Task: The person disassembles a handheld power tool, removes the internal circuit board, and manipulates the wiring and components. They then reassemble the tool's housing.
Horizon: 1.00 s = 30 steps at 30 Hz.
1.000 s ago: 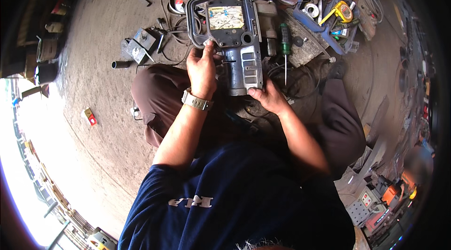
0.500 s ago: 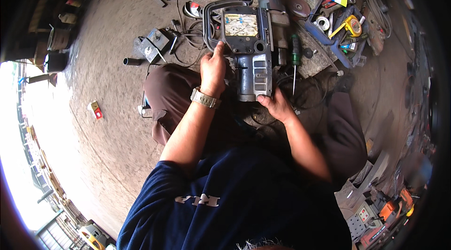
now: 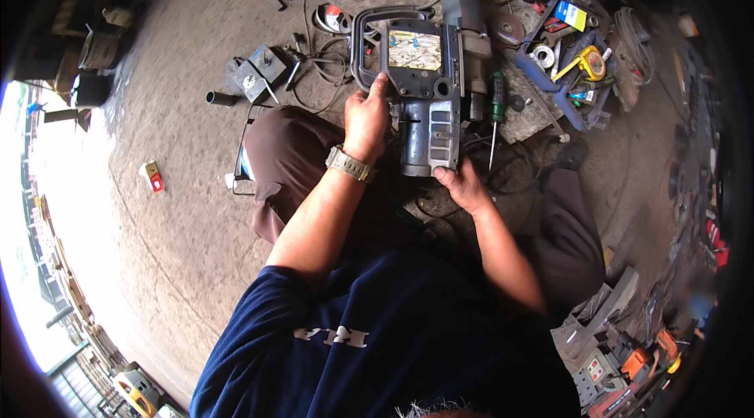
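Left hand (image 3: pixel 367 116) grips power tool (image 3: pixel 424 96) at body's left edge, thumb up near loop handle. Right hand (image 3: pixel 463 186) cups tool's lower end, fingers underneath. Green screwdriver (image 3: pixel 495 108) lies just right of tool. Blue tray (image 3: pixel 569 65) of bits further right, on concrete floor (image 3: pixel 181 182).

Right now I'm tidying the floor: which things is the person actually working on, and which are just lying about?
In hand:
left hand
right hand
large grey power tool

Lying about:
green-handled screwdriver
yellow tape measure
roll of tape
small red box
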Each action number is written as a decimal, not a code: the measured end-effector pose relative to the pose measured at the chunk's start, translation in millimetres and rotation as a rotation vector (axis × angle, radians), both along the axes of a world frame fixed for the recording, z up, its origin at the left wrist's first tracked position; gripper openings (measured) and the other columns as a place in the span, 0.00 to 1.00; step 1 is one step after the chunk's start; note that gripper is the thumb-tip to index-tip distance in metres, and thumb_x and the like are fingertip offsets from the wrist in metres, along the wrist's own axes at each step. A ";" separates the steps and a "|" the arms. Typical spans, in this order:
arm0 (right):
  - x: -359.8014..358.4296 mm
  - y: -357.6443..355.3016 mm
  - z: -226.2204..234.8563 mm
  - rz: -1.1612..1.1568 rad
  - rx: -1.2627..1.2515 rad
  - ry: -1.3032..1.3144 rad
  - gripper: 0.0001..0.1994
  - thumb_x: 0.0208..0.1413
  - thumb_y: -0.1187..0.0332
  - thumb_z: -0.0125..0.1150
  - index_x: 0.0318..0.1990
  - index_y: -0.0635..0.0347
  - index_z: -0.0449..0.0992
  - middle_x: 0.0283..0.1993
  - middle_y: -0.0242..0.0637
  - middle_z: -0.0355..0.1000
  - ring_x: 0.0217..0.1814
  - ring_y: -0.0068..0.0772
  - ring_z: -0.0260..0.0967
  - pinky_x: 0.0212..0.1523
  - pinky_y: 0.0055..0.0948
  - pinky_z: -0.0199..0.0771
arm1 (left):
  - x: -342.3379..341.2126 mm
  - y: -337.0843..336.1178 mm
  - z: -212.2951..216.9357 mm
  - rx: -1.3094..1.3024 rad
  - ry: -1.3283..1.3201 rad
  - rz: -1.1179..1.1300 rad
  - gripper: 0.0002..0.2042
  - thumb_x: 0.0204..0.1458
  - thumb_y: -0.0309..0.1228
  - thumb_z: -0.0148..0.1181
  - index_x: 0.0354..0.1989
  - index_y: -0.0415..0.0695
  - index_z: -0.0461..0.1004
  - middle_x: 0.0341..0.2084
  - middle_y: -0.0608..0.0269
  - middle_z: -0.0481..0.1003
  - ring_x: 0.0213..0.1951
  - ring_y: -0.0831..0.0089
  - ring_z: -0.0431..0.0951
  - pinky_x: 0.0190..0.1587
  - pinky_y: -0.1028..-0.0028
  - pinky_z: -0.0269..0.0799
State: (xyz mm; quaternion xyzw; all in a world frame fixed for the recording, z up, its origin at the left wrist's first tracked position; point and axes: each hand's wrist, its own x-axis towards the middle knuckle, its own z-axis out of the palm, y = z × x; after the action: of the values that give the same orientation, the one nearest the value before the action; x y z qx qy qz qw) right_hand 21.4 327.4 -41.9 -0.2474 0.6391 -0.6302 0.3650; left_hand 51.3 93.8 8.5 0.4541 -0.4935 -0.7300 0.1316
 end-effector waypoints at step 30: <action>6.1 -4.7 9.1 -0.029 -0.013 0.005 0.39 0.61 0.45 0.65 0.69 0.64 0.62 0.59 0.38 0.71 0.61 0.30 0.66 0.62 0.34 0.68 | 6.2 9.5 -1.6 -0.043 0.114 0.085 0.16 0.64 0.44 0.60 0.33 0.43 0.73 0.14 0.75 0.62 0.13 0.81 0.60 0.15 0.75 0.54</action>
State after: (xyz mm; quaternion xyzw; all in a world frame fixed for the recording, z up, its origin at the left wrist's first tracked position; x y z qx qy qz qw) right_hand 27.5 322.7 -32.8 -0.2421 0.6396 -0.6387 0.3526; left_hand 57.5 103.3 7.0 0.4294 -0.4807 -0.7379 0.2002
